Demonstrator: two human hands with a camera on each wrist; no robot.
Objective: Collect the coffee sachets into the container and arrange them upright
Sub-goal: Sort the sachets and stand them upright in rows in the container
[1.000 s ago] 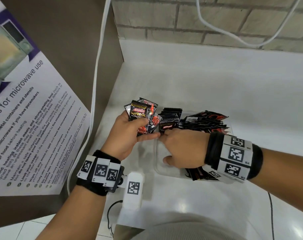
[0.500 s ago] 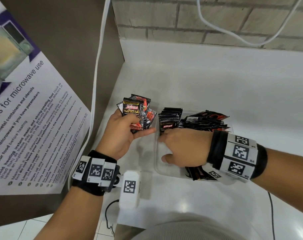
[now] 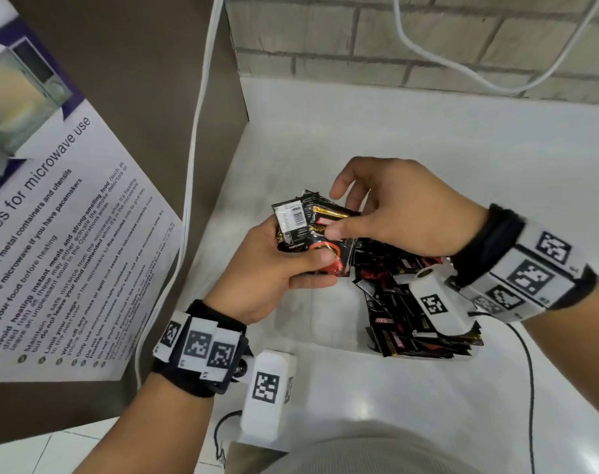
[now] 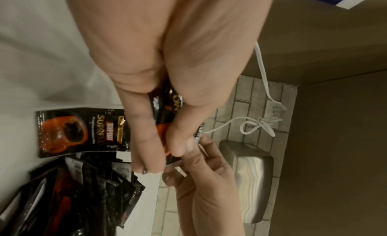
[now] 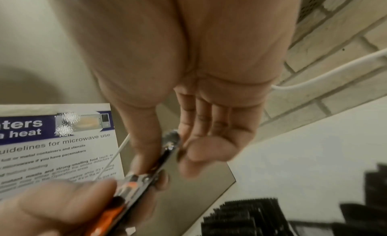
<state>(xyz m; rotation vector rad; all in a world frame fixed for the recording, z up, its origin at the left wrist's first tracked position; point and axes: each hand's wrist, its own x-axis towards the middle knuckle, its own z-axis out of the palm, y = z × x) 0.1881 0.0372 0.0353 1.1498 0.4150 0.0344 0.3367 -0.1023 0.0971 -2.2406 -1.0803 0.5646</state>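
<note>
Left hand (image 3: pixel 274 268) gripped fanned bunch of black-and-red foil coffee sachets (image 3: pixel 311 237), held above white worktop (image 3: pixel 428 148). Right hand (image 3: pixel 404 213) pinched top edge of one sachet in bunch between thumb and fingers, other fingers loosely curled. Clear plastic container (image 3: pixel 311 323) below hands, on worktop; more black sachets (image 3: pixel 404 313) packed in its right part, some leaning. Microwave-use poster (image 3: pixel 68 251) on left wall.
</note>
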